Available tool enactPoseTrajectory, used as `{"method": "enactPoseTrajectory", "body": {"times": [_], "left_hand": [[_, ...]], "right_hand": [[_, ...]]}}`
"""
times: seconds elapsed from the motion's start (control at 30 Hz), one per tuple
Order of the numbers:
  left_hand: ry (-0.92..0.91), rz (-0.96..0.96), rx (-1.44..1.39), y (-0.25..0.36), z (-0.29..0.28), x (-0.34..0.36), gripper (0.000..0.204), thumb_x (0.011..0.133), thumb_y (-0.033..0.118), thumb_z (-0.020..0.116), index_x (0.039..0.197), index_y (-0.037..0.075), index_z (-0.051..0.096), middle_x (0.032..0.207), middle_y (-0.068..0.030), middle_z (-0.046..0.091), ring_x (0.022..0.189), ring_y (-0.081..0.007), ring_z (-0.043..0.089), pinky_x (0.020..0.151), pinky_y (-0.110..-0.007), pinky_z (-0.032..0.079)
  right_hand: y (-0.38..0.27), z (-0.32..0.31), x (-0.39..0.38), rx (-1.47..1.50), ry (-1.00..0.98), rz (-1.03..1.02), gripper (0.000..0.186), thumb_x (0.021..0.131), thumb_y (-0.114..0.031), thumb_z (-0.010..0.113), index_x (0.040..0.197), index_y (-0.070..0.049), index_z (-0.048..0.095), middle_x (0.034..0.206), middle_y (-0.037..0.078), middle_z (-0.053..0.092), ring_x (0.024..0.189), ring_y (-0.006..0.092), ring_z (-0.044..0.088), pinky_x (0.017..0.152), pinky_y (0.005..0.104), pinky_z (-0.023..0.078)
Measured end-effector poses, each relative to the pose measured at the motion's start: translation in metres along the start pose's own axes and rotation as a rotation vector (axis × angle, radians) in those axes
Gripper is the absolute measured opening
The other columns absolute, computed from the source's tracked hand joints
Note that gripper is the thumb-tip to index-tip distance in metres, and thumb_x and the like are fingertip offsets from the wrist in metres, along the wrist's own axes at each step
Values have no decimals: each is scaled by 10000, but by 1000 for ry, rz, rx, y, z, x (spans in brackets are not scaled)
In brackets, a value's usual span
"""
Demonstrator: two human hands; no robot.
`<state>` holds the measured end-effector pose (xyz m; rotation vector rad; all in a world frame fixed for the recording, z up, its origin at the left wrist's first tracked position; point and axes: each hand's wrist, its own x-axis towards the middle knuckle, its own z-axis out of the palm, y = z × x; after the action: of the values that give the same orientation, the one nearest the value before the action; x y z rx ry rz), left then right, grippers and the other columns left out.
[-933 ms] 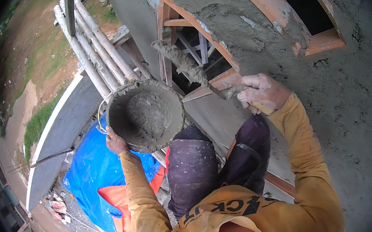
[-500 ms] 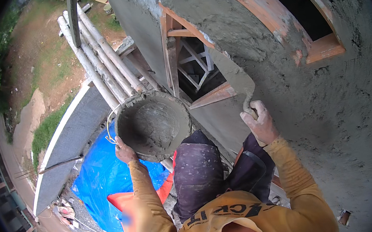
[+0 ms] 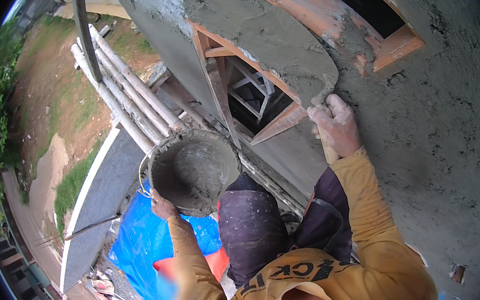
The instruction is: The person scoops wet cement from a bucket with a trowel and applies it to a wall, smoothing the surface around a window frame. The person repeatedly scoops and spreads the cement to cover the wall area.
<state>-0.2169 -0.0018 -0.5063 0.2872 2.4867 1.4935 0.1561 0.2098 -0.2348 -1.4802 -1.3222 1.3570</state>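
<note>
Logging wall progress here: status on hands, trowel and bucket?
Right hand gripping trowel, up at grey wall. Left hand holding bucket at its side. Window frame close beside trowel.

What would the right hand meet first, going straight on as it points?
Led by its trowel, the right hand would probably meet the grey plastered wall first; the trowel seems to lie against it, though depth is unclear.

On the gravel ground (image 3: 127, 288) — a blue tarp (image 3: 139, 240) with red sheeting (image 3: 217, 263).
</note>
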Motion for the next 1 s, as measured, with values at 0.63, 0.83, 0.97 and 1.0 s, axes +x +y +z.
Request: {"method": "enactPoseTrajectory", "body": {"times": [0.63,0.83,0.97,1.0], "left_hand": [[-1,16,88,15,3,-7,574,926,453,476,954,-101,622,862,-170,652,740,-204,554,707,-360,441],[15,-74,-39,13,0,-13,571,925,445,474,894,-105,621,792,-195,642,676,-234,530,667,-371,434],[66,-12,193,28,5,-19,563,917,446,485,787,-90,599,662,-204,583,587,-237,471,592,-391,402],[73,-15,172,28,6,-22,560,913,446,492,765,-85,589,640,-205,566,573,-238,459,578,-397,395]], "right_hand": [[86,-41,-24,-189,28,99,219,790,-203,630,835,-23,512,639,-12,466,548,73,465,496,244,415],[92,-60,-73,-263,-56,211,229,805,-214,615,834,-14,508,670,34,474,547,101,477,506,277,436],[112,-38,-16,-842,-565,-339,267,835,-256,585,881,4,544,815,154,577,742,280,586,731,374,478],[105,-10,-7,-984,-577,-282,288,842,-283,569,914,-4,568,890,175,594,847,318,579,788,398,461]]}}
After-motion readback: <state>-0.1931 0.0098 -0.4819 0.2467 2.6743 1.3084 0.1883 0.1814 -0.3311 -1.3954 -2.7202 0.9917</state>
